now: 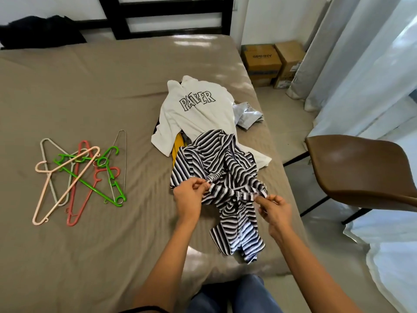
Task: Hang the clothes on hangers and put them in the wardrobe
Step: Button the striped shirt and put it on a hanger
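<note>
Your left hand (189, 195) and right hand (274, 208) each pinch the stitched edge of a black-and-white striped top (225, 161), the edge spanning between your fingers over the taupe bed (90, 98). The top's far end lies against a white "PARKER" T-shirt (198, 111) on the clothes heap, a yellow garment (178, 146) showing beneath. A tangle of plastic and wire hangers (79, 175) lies well apart to your left. A brown chair (365, 168) stands beside the bed.
</note>
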A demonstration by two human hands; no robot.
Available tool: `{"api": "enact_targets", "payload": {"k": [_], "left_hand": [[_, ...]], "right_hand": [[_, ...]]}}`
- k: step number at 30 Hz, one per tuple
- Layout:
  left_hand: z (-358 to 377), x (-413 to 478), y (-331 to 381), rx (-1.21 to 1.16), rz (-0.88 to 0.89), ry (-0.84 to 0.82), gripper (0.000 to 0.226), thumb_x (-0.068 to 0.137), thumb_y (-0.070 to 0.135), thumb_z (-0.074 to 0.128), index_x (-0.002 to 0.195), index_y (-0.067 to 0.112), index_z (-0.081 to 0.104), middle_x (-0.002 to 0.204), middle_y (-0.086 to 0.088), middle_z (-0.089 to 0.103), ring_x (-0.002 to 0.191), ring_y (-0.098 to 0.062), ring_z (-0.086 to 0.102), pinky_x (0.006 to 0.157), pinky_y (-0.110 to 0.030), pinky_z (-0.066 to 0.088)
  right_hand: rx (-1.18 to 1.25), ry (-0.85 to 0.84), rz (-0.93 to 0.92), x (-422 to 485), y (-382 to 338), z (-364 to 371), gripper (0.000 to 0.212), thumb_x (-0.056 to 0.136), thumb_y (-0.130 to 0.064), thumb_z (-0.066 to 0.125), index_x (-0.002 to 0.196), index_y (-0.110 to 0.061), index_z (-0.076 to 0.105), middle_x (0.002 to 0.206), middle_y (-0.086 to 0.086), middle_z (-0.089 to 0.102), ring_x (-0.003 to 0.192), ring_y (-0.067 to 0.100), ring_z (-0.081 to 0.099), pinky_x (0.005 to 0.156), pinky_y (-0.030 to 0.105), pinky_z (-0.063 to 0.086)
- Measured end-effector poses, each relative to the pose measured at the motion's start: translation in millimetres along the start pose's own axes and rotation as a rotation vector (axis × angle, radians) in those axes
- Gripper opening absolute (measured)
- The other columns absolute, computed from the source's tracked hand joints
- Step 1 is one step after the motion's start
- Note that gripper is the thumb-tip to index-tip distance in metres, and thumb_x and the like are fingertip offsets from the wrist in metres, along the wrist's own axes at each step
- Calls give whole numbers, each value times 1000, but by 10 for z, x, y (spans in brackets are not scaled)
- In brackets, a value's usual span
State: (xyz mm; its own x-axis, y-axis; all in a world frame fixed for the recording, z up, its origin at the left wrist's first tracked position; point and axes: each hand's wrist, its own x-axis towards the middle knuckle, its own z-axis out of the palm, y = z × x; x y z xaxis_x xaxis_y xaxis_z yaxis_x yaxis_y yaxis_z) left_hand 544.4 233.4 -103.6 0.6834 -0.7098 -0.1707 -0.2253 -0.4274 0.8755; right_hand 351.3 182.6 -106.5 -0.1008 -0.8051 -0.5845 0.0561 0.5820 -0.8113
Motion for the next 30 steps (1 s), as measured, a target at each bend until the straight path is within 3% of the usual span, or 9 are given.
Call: {"api": "enact_targets", "payload": {"k": [2,4,6,9,11,15,21,27,30], "left_hand": [[13,-50,33,26,25,-23,6,75,14,77,81,14,74,66,9,67,60,3,60,61,-5,46],[72,-109,65,1,-1,-72,8,73,17,79,80,18,74,66,10,68,62,0,63,63,-11,51],[124,-154,92,-63,-24,-124,10,72,17,80,81,19,75,68,8,70,64,-4,66,65,-15,54],[190,-221,140,-160,-45,-240,13,76,11,76,88,16,76,75,6,73,68,-4,68,68,-17,55],[220,-261,153,-198,-76,-285,15,79,7,73,92,14,75,78,6,72,70,-3,68,69,-17,55],[227,-284,119,-294,-147,-301,14,80,7,72,89,18,73,83,-2,74,79,-15,71,77,-30,58],[181,-334,160,-340,-165,-288,19,75,1,74,84,14,63,69,-2,66,68,-15,66,73,-29,57],[163,-307,153,-216,-86,-307,20,72,7,77,79,17,61,63,6,63,60,-6,61,66,-20,53],[144,-283,123,-241,-83,-292,20,73,6,76,78,18,61,65,4,63,61,-8,60,65,-21,52]], "right_hand": [[-16,31,-25,13,-12,64,31,75,5,71,63,-14,50,55,1,56,48,12,51,48,23,46],[-35,12,-67,-4,-10,166,24,76,6,69,71,-13,54,66,6,60,59,17,57,57,29,52],[-90,-62,-173,-49,-15,256,23,75,9,67,79,-11,59,70,5,59,65,19,57,65,32,52],[-290,-201,-391,-106,-19,339,30,74,11,68,88,-16,65,75,0,64,69,13,59,65,26,51],[-367,-274,-443,-125,2,351,30,75,8,68,91,-18,67,80,2,69,74,15,64,69,30,54],[-313,-324,-447,-172,-14,328,8,84,-4,67,90,-6,70,79,12,70,71,24,65,68,34,53],[-250,-344,-349,-164,-18,311,7,85,-2,64,82,5,64,68,17,60,63,23,52,58,31,42],[-237,-389,-313,-191,-49,330,12,86,4,59,81,-7,57,66,4,56,58,9,52,55,20,43],[-161,-341,-237,-173,-80,318,10,90,0,56,86,-9,56,73,9,62,65,16,59,62,29,49]]}}
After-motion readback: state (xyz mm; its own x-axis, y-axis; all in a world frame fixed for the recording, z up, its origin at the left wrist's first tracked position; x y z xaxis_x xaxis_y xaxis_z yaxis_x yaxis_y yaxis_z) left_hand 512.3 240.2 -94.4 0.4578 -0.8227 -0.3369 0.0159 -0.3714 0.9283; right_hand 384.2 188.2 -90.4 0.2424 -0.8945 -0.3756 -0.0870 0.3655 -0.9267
